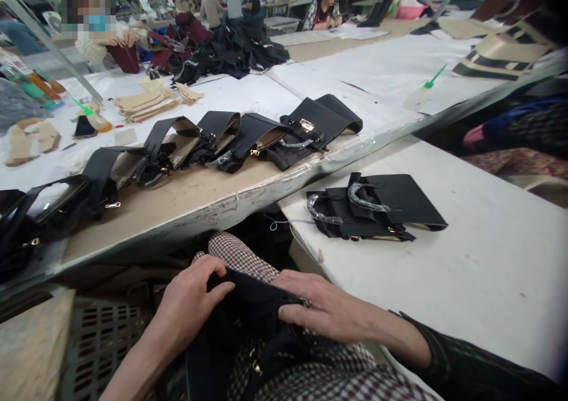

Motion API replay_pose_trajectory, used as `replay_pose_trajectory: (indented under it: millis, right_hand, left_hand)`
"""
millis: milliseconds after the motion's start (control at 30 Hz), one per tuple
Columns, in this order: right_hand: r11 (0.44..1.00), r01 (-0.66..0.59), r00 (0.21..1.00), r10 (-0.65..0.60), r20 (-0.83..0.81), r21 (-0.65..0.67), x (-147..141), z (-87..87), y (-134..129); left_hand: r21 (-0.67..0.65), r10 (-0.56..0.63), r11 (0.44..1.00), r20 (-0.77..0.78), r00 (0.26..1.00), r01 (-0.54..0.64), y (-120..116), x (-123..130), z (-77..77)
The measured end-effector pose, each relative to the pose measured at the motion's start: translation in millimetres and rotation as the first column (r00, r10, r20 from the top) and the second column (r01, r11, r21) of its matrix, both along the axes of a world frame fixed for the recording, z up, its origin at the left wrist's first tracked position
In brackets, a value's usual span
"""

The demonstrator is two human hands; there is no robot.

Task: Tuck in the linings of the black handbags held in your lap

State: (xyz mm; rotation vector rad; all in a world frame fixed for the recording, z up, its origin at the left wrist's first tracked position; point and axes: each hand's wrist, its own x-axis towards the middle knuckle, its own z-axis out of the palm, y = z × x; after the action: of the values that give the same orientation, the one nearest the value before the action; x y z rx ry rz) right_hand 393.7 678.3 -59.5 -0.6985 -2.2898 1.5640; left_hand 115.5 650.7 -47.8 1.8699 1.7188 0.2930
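Across my lap lies a black handbag (252,303), its top edge stretched between my two hands. My left hand (190,297) pinches the edge at its left end, thumb towards me and fingers behind. At the other end my right hand (319,306) grips the same edge between thumb and fingers. Gold-coloured hardware (256,359) shows lower on the bag; its lower part is dark and hard to make out. To the right, a flat black bag with plastic-wrapped handles (373,206) rests on a white table (488,271).
Several black bags (248,135) stand in a row along the long workbench (213,203) ahead. Beige pieces (146,102) and a glue bottle (95,117) lie behind them. A plastic crate (100,342) is at my lower left. Co-workers sit across the bench, near a black heap (235,49).
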Motion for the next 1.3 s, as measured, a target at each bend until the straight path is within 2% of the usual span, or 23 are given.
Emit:
replay_pose_trajectory:
  millis: [67, 133, 267, 500, 633, 833, 900, 967, 1033, 1100, 1167, 1233, 1300]
  right_hand:
    - [1.0, 0.01, 1.0, -0.01, -0.01, -0.025, 1.6, -2.6, 4.2]
    - [0.998, 0.029, 1.0, -0.029, -0.01, -0.06, 3.2, -6.4, 8.6]
    - [0.99, 0.079, 0.997, -0.08, -0.002, -0.114, 5.2, -14.8, 15.4]
    - [0.966, 0.116, 0.993, -0.121, -0.005, -0.229, 5.1, -20.3, 21.5]
    - [0.962, 0.116, 0.992, -0.127, -0.028, -0.247, 4.4, -24.0, 23.0]
    - [0.952, 0.142, 0.989, -0.148, -0.002, -0.271, 7.5, -29.7, 24.5]
    - [0.935, 0.102, 0.994, -0.105, 0.009, -0.34, 11.4, -27.4, 30.8]
    - [0.914, -0.008, 1.0, 0.016, 0.017, -0.405, 12.8, -21.8, 41.7]
    - [0.909, -0.128, 0.989, 0.147, 0.018, -0.397, 6.8, -14.3, 55.6]
    - [0.914, -0.182, 0.977, 0.209, 0.035, -0.363, -9.5, -7.8, 69.2]
    - [0.914, -0.184, 0.972, 0.225, 0.074, -0.36, -34.4, -5.3, 80.5]
    - [0.928, -0.239, 0.955, 0.277, 0.103, -0.285, -61.9, -8.0, 88.7]
    - [0.913, -0.319, 0.931, 0.352, 0.096, -0.256, -85.1, -14.5, 94.4]
  left_hand:
    - [0.017, -0.008, 1.0, 0.016, 1.0, 0.008, 2.2, 3.5, -5.5]
    - [0.034, -0.012, 0.999, 0.095, 0.995, 0.008, 1.3, 2.2, -9.7]
    - [-0.003, -0.01, 1.0, 0.214, 0.977, 0.011, -3.1, -4.1, -9.8]
    - [-0.05, -0.064, 0.996, 0.24, 0.969, 0.078, -5.3, -8.0, -5.5]
    - [-0.067, -0.075, 0.993, 0.255, 0.964, 0.095, -6.9, -8.0, -6.8]
    - [0.011, -0.159, 0.987, 0.281, 0.947, 0.162, -9.9, -7.5, -9.7]
    - [0.039, -0.164, 0.986, 0.284, 0.945, 0.16, -9.7, -6.4, -10.3]
    - [0.058, -0.151, 0.988, 0.28, 0.948, 0.14, -9.2, -3.9, -10.2]
    - [0.07, -0.133, 0.991, 0.267, 0.955, 0.118, -8.7, -0.1, -9.7]
    - [0.086, -0.125, 0.991, 0.261, 0.957, 0.106, -8.7, 4.1, -9.0]
    - [0.101, -0.123, 0.99, 0.264, 0.957, 0.099, -9.1, 7.5, -8.5]
    - [0.114, -0.11, 0.99, 0.262, 0.959, 0.082, -9.9, 8.8, -8.5]
    - [0.111, -0.078, 0.993, 0.253, 0.964, 0.051, -11.2, 7.5, -9.1]
